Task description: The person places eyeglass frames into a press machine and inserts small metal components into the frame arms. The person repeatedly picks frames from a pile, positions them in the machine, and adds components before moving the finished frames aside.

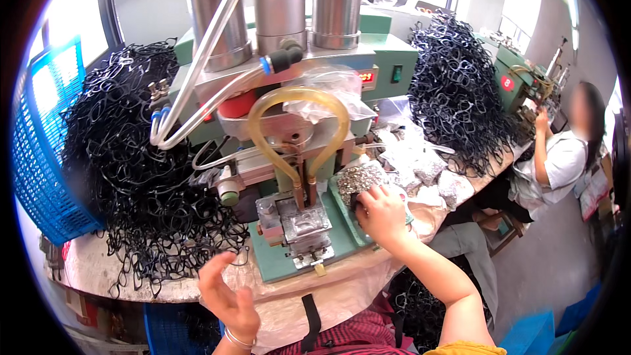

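My left hand hovers over the near edge of the table with its fingers spread and nothing in them. It is closest to a heap of black eyeglass frames. My right hand dips to a green tray holding small shiny metal parts. Its fingers are drawn together beside something dark, and what they hold is hidden. Between my hands stands a green press machine with a metal fixture on its base. A yellowish hose loops above that fixture.
Three metal cylinders rise from the machine. Another pile of black frames lies at the right, near plastic bags of small parts. A blue basket leans at the left. A co-worker sits by another green machine.
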The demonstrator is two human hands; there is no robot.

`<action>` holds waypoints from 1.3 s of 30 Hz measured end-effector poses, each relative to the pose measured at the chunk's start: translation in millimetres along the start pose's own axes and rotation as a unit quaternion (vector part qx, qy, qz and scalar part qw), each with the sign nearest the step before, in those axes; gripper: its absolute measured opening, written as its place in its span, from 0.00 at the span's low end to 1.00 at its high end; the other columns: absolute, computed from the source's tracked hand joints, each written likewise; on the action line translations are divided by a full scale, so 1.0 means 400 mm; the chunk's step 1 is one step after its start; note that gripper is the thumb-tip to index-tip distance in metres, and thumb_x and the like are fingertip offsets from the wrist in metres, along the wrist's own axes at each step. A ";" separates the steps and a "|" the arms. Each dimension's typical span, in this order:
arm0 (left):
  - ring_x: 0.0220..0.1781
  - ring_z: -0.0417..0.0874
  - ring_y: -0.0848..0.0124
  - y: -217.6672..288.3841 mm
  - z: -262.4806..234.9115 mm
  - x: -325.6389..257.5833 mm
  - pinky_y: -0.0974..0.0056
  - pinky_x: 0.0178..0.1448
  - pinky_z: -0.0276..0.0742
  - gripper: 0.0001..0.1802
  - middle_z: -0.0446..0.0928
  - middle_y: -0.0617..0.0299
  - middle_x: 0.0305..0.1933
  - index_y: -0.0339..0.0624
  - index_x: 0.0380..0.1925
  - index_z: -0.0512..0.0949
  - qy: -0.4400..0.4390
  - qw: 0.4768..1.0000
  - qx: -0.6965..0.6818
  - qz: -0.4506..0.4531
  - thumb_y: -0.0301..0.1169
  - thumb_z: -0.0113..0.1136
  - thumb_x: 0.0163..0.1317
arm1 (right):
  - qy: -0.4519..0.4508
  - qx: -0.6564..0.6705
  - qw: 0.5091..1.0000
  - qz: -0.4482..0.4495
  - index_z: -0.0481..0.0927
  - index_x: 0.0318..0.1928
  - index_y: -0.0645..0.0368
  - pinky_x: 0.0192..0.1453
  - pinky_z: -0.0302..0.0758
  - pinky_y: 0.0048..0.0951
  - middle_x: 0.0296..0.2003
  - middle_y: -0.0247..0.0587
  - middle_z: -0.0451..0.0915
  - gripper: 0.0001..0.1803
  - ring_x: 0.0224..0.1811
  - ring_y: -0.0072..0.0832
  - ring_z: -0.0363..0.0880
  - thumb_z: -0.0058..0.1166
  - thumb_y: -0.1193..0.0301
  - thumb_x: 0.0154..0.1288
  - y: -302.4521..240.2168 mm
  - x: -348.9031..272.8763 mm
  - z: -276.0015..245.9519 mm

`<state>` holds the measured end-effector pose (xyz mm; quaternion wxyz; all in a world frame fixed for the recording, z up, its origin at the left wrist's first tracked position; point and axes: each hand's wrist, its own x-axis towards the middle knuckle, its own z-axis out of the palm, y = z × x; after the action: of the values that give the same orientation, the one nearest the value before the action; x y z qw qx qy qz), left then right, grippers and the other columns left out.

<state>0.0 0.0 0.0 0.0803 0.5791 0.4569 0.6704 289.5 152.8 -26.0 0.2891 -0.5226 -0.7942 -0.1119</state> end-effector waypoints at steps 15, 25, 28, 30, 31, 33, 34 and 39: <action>0.73 0.70 0.50 0.119 0.217 -0.050 0.35 0.80 0.44 0.43 0.66 0.44 0.71 0.38 0.70 0.59 -0.320 0.942 -0.056 0.089 0.45 0.68 0.63 | 0.089 0.232 0.968 0.046 0.76 0.32 0.61 0.35 0.68 0.42 0.27 0.45 0.74 0.05 0.30 0.46 0.73 0.59 0.79 0.56 -0.207 -0.083 -0.210; 0.76 0.63 0.46 0.148 0.154 -0.006 0.39 0.81 0.45 0.47 0.61 0.41 0.74 0.33 0.73 0.53 -0.295 0.946 -0.132 -0.005 0.41 0.68 0.63 | 0.116 0.207 0.971 0.027 0.77 0.29 0.59 0.32 0.66 0.41 0.24 0.41 0.75 0.07 0.25 0.43 0.72 0.64 0.79 0.53 -0.197 -0.082 -0.203; 0.75 0.64 0.46 0.155 0.172 -0.021 0.38 0.81 0.45 0.47 0.62 0.42 0.74 0.34 0.74 0.52 -0.335 0.929 -0.159 -0.023 0.41 0.68 0.63 | 0.126 0.207 0.970 -0.010 0.76 0.30 0.58 0.32 0.65 0.39 0.24 0.41 0.74 0.08 0.25 0.42 0.71 0.63 0.79 0.52 -0.210 -0.105 -0.211; 0.74 0.64 0.45 0.134 0.177 -0.028 0.38 0.81 0.46 0.47 0.62 0.42 0.74 0.35 0.74 0.51 -0.319 0.932 -0.170 -0.013 0.41 0.68 0.63 | 0.130 0.188 0.973 -0.035 0.76 0.32 0.58 0.32 0.64 0.38 0.23 0.39 0.72 0.09 0.24 0.41 0.69 0.64 0.79 0.52 -0.226 -0.115 -0.213; 0.74 0.65 0.45 0.127 0.178 -0.031 0.38 0.81 0.46 0.48 0.62 0.42 0.74 0.35 0.74 0.51 -0.311 0.934 -0.175 -0.006 0.41 0.68 0.64 | 0.120 0.196 0.972 -0.040 0.76 0.32 0.57 0.32 0.64 0.38 0.23 0.39 0.72 0.09 0.24 0.41 0.69 0.64 0.79 0.52 -0.228 -0.116 -0.211; 0.77 0.62 0.49 0.122 0.161 -0.035 0.42 0.81 0.46 0.49 0.58 0.43 0.76 0.35 0.76 0.48 -0.319 0.906 -0.265 -0.083 0.42 0.66 0.65 | 0.098 0.213 0.971 -0.049 0.76 0.33 0.57 0.32 0.64 0.38 0.23 0.38 0.71 0.10 0.24 0.40 0.69 0.64 0.78 0.52 -0.231 -0.121 -0.205; 0.78 0.60 0.50 0.127 0.157 -0.034 0.43 0.81 0.46 0.50 0.57 0.44 0.77 0.35 0.76 0.47 -0.308 0.879 -0.341 -0.130 0.42 0.66 0.65 | 0.098 0.219 0.970 -0.050 0.77 0.32 0.56 0.32 0.64 0.37 0.23 0.38 0.71 0.09 0.24 0.40 0.69 0.65 0.77 0.52 -0.229 -0.125 -0.197; 0.81 0.55 0.54 0.110 0.118 0.023 0.45 0.82 0.45 0.51 0.52 0.44 0.79 0.35 0.77 0.45 -0.392 0.792 -0.421 -0.203 0.46 0.64 0.66 | 0.082 0.216 0.963 -0.139 0.77 0.32 0.55 0.30 0.64 0.37 0.23 0.36 0.70 0.09 0.24 0.38 0.69 0.65 0.74 0.52 -0.247 -0.136 -0.205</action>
<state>55.6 5.1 33.3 0.6233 0.5948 0.1655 0.4799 244.7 29.6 21.3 0.4413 -0.3206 -0.8379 -0.0194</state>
